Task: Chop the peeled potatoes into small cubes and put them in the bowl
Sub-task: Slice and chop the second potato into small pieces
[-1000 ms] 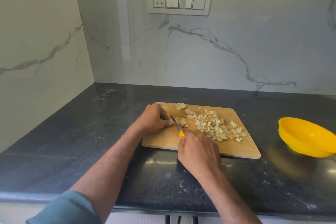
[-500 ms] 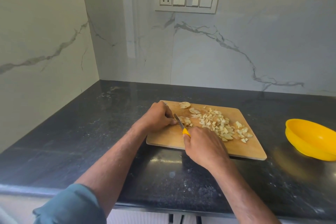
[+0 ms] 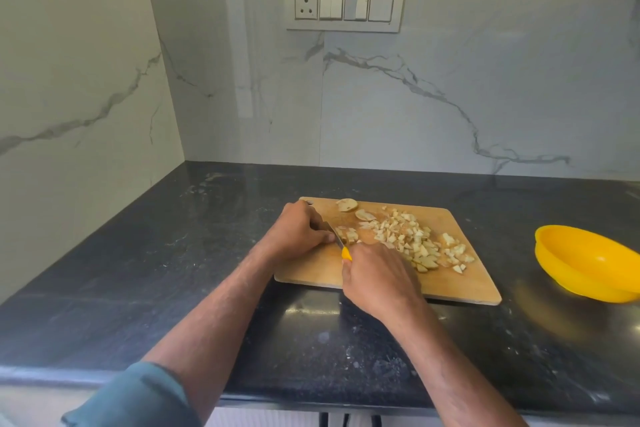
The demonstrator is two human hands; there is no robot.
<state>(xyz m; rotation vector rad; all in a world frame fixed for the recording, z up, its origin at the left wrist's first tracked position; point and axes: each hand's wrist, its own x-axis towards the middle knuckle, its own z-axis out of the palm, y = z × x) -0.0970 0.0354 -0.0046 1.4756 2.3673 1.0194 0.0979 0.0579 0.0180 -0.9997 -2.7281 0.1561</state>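
A wooden cutting board (image 3: 460, 284) lies on the dark counter. My right hand (image 3: 377, 274) grips a yellow-handled knife (image 3: 337, 239), blade down against a small potato piece (image 3: 348, 234). My left hand (image 3: 299, 230), fingers curled, holds that piece just left of the blade. A pile of small potato cubes (image 3: 412, 239) spreads over the board's middle and right. Two potato slices (image 3: 347, 204) sit near the board's far edge. An empty yellow bowl (image 3: 585, 262) stands to the right of the board.
Black stone counter (image 3: 173, 270) meets marble walls at the back and left, forming a corner. A switch panel with socket (image 3: 344, 7) is on the back wall. The counter's front edge runs just below my forearms.
The view has shifted slightly. Both hands stay at the same spot on the board, the knife working at the small potato piece.
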